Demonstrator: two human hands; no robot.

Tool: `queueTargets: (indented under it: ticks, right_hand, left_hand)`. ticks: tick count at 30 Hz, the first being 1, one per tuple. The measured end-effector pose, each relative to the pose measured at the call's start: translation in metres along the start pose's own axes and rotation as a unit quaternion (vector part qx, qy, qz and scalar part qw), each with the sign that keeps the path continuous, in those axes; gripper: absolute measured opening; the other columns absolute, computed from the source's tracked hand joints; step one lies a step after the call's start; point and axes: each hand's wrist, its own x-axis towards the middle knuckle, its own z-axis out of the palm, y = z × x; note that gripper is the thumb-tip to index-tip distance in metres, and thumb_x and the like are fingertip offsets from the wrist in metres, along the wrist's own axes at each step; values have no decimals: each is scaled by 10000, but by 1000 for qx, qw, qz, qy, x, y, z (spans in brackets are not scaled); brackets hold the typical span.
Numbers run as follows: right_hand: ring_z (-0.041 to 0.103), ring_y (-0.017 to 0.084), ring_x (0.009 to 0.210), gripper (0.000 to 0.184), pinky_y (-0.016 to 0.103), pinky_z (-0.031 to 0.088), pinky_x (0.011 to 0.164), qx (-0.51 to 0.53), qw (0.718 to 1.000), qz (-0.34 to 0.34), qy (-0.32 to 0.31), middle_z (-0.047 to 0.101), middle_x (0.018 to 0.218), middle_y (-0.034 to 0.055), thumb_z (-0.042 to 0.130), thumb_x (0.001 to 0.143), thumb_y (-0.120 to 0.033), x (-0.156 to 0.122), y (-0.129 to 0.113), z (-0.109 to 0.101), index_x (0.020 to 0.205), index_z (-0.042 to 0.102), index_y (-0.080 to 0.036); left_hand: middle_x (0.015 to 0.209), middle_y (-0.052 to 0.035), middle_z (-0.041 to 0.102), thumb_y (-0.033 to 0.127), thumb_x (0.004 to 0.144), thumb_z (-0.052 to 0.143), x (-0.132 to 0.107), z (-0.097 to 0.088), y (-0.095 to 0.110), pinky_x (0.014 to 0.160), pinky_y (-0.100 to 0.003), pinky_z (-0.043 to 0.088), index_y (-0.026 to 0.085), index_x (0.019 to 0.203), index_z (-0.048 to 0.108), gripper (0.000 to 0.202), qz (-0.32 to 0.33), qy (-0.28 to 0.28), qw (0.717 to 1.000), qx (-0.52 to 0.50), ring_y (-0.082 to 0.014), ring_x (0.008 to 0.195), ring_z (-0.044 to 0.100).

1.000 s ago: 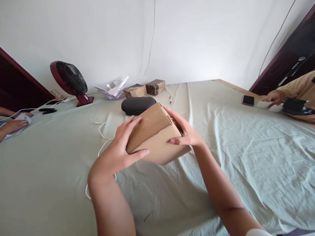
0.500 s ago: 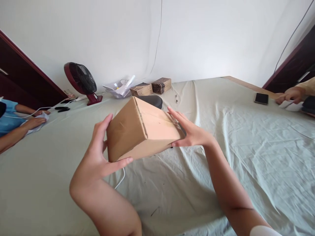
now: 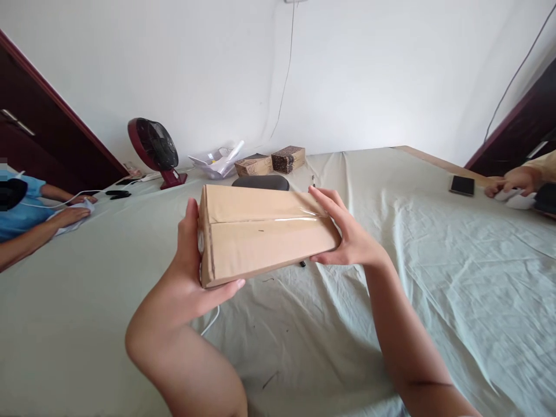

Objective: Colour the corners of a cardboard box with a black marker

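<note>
Between my two hands a brown cardboard box (image 3: 264, 234) is held up above the cloth, its taped seam facing me. My left hand (image 3: 195, 266) grips the left end, thumb along the lower edge and fingers up the side. On the right end, my right hand (image 3: 343, 229) has its fingers over the top and its thumb underneath. Behind the box shows part of a dark rounded case (image 3: 260, 182). A white cable (image 3: 211, 321) runs out below the box near my left wrist.
A pale green cloth (image 3: 330, 341) covers the table. Toward the wall stand a fan (image 3: 156, 150), a clear plastic tray (image 3: 217, 165) and two patterned boxes (image 3: 288, 159). A dark flat device (image 3: 462, 185) lies at right. Other people's hands (image 3: 72, 215) work at both sides.
The box has been turned in my hands: its left end face has swung out of sight and the taped face now points toward me. Both hands keep their grip.
</note>
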Motion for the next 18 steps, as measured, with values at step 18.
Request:
queueTargets:
  ticks: [18]
  right_hand:
    - [285, 445, 1582, 1168, 720, 325, 1299, -8, 1000, 3, -13, 268, 1641, 125, 876, 822, -618, 2, -5, 15, 1757, 206, -415]
  left_hand:
    - [1832, -27, 129, 485, 820, 857, 8, -8, -1, 1319, -632, 343, 449, 1751, 14, 1257, -32, -27, 996, -84, -398, 1680, 173]
